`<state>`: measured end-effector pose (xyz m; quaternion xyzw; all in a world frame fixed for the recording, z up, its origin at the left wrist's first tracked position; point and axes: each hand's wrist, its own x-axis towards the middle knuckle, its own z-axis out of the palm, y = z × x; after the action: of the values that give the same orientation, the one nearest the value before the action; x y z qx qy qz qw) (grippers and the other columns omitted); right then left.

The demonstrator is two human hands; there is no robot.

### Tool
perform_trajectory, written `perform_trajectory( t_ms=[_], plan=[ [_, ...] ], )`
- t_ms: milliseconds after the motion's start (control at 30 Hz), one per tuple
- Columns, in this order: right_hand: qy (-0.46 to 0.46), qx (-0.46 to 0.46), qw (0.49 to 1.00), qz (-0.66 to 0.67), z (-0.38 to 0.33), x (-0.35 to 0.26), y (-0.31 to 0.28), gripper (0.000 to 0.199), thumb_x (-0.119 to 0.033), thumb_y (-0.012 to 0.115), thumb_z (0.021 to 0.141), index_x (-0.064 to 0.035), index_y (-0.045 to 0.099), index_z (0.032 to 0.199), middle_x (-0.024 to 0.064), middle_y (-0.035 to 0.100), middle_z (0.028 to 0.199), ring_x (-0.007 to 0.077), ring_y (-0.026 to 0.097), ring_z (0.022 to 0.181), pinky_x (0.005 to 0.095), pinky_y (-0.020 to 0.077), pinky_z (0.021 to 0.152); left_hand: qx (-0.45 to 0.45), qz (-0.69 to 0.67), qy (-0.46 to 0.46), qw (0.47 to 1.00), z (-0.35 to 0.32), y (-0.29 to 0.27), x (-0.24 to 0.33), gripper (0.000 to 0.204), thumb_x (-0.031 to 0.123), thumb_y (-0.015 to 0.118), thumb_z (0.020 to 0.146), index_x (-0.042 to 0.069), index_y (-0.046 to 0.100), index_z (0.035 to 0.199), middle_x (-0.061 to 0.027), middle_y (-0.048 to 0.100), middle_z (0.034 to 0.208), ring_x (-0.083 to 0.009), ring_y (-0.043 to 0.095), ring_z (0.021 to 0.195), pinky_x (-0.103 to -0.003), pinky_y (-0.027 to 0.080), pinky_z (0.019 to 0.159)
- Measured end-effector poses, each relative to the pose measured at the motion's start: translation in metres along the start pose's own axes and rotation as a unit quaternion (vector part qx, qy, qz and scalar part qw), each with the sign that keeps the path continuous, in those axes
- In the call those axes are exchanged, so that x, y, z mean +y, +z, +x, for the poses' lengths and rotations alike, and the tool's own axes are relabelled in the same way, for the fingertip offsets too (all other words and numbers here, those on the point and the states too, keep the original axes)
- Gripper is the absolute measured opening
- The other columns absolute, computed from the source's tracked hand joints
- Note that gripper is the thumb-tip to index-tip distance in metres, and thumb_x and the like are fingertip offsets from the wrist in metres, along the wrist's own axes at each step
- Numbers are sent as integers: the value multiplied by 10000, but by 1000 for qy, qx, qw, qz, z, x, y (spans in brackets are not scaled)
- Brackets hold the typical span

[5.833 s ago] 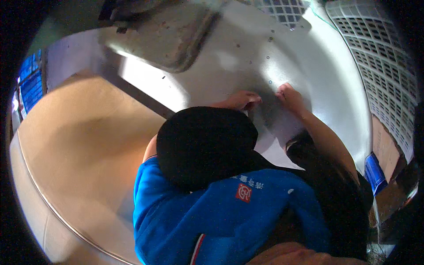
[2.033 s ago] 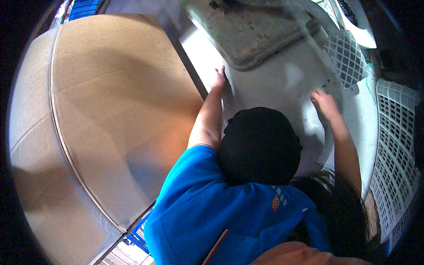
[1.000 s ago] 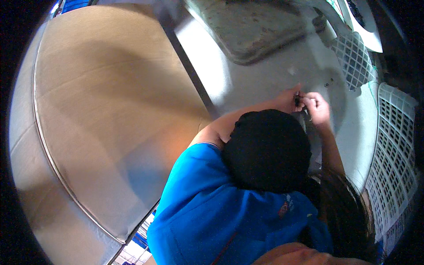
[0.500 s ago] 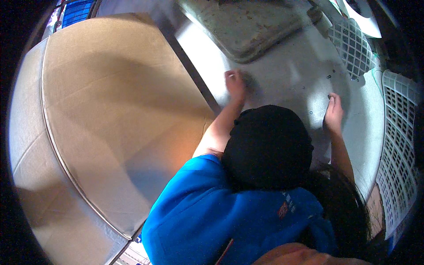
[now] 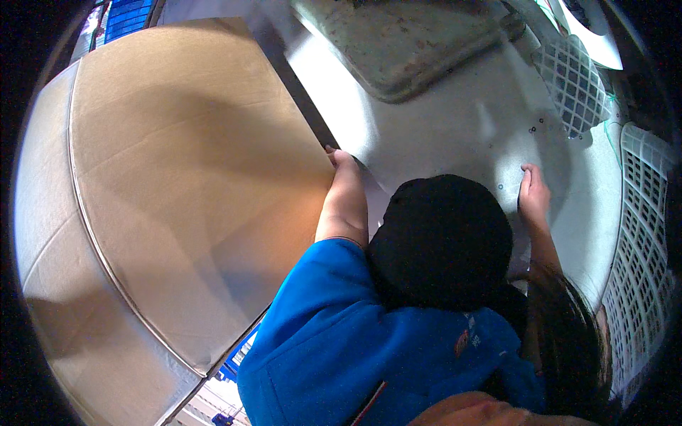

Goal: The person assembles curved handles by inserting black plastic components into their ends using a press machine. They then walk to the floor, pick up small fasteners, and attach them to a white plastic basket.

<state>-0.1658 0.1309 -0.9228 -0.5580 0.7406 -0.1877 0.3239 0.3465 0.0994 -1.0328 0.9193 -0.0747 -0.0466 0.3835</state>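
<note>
The fingers of your left hand (image 5: 344, 163) are resting at the edge of the cardboard box (image 5: 192, 163); the forearm is hiding most of them, so whether they are gripping anything cannot be told. The fingers of your right hand (image 5: 536, 199) are curling loosely inward over the worktop (image 5: 440, 135); whether they are holding a small part cannot be told either.

The left hand is now occupying the box side, having left the bare area below the stained grey block (image 5: 419, 46). By judgement, this is splitting the work between two stations: the right hand is staying with the small parts, the left hand is serving the box edge.

The small dark rings (image 5: 533, 130) are lying on the worktop just beyond your right fingers. A single ring (image 5: 500, 187) is lying to the left of that hand. Farther out, the white mesh basket (image 5: 572, 89) is standing past the rings, and the white crate (image 5: 643, 263) is flanking the right side.

Compared with one second ago, your hands are no longer meeting; they are standing well apart. The nearby rings are keeping nearly the same arrangement.
</note>
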Motion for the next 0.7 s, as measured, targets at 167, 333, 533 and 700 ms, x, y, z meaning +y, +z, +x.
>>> perform_trajectory(
  t_ms=[167,333,533,700],
  plan=[
    [12,29,999,-31,-3,22,1,200,-209,423,870,-167,519,1042,149,611,823,364,580,723,451,436,622,-213,299,84,926,-104,-13,90,347,240,302,909,95,511,1145,-155,552,1102,-285,546,981,-388,440,815],
    [5,9,999,-32,0,11,2,192,-203,423,868,-164,520,1028,140,615,828,362,580,734,450,435,632,-291,417,227,831,-143,-35,121,364,278,313,904,93,472,1175,-157,568,1057,-323,569,884,-421,442,754],
    [8,9,1000,-11,0,2,-6,186,-216,419,872,-162,524,1016,132,619,844,364,581,737,448,439,638,-181,179,98,962,-117,-27,105,407,326,549,802,68,493,1111,-155,606,972,-309,576,902,-378,443,753],
    [10,4,1000,-8,0,5,-2,189,-227,410,877,-166,525,1014,133,618,841,369,578,736,452,438,635,-209,187,195,940,-101,-15,92,345,336,609,767,55,582,966,-126,625,931,-291,594,866,-370,451,736]
  ],
)
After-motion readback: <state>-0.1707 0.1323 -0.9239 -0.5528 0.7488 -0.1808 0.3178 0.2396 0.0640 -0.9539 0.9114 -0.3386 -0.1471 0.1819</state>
